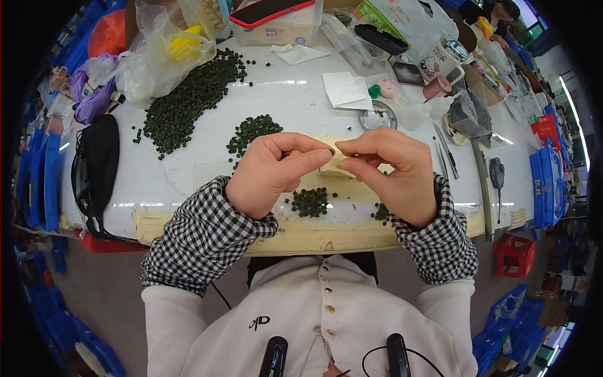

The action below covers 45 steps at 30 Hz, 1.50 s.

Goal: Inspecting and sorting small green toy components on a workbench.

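My left hand and my right hand meet fingertip to fingertip over the near middle of the table. Between the left thumb and forefinger shows a tiny dark piece. The right thumb and forefinger are pinched too; what they hold is too small to make out. Just behind and below the fingertips stands a pale yellow block, partly covered by the hands. A small heap of dark green pieces lies in front of it. A medium heap sits beyond my left hand, and a few pieces lie under my right wrist.
A large heap of dark green pieces spreads at the far left, beside plastic bags. A red-edged phone rests on a clear box. Right: white tissue, round metal tin, tweezers, screwdriver.
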Each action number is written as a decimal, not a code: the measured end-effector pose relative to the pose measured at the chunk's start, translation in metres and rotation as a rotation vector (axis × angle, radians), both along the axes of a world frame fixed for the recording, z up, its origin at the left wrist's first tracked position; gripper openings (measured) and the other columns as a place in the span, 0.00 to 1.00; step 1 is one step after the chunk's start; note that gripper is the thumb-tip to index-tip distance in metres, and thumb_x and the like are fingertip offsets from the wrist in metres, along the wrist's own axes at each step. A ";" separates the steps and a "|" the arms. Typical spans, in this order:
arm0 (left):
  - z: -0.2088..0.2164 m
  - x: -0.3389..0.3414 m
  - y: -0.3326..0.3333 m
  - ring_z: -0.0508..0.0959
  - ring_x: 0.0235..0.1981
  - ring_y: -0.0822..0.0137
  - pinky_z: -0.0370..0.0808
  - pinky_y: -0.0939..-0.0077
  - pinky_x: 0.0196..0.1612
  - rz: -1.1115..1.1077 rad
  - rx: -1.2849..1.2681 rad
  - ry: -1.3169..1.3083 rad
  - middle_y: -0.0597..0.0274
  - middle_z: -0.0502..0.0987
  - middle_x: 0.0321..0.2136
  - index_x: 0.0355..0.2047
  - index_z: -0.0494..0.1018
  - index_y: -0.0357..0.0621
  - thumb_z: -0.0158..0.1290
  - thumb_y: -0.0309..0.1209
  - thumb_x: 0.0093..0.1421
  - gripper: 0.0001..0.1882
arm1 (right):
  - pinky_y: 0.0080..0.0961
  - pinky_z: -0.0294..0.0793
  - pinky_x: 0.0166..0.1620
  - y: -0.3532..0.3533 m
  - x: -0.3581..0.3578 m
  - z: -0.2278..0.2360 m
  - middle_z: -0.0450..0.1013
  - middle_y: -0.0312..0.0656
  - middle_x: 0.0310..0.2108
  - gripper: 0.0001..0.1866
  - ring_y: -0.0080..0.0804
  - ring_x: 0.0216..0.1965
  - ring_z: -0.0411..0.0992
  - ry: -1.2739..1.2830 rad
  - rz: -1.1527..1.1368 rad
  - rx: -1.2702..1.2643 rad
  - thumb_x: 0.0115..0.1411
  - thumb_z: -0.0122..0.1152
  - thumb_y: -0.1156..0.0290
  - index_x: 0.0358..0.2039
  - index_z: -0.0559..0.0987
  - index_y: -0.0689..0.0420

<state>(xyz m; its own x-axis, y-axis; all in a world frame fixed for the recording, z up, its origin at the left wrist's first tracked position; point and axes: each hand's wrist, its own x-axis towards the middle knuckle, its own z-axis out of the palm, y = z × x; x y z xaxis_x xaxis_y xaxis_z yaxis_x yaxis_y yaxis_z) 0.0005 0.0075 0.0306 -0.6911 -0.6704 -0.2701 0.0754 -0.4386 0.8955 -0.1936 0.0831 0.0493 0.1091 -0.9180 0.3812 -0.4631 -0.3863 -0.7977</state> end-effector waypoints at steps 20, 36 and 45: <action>-0.008 -0.003 -0.001 0.53 0.13 0.85 0.50 0.87 0.16 -0.048 0.106 0.008 0.78 0.64 0.15 0.34 0.74 0.40 0.53 0.29 0.59 0.06 | 0.16 0.77 0.32 0.001 0.004 -0.021 0.74 0.42 0.31 0.05 0.24 0.28 0.75 -0.754 0.015 0.418 0.57 0.58 0.79 0.33 0.75 0.67; -0.006 -0.002 0.001 0.54 0.13 0.85 0.50 0.87 0.16 -0.054 0.102 0.006 0.77 0.65 0.15 0.36 0.75 0.39 0.53 0.30 0.59 0.07 | 0.14 0.76 0.28 -0.004 -0.005 -0.033 0.75 0.41 0.29 0.09 0.26 0.26 0.76 -1.132 0.265 0.615 0.64 0.51 0.69 0.37 0.71 0.61; -0.005 0.000 0.001 0.55 0.13 0.85 0.50 0.88 0.16 0.011 0.038 -0.009 0.77 0.65 0.15 0.35 0.75 0.40 0.53 0.29 0.59 0.07 | 0.17 0.77 0.33 -0.001 0.002 -0.027 0.76 0.44 0.34 0.07 0.27 0.32 0.77 -0.894 0.151 0.555 0.60 0.54 0.76 0.39 0.72 0.63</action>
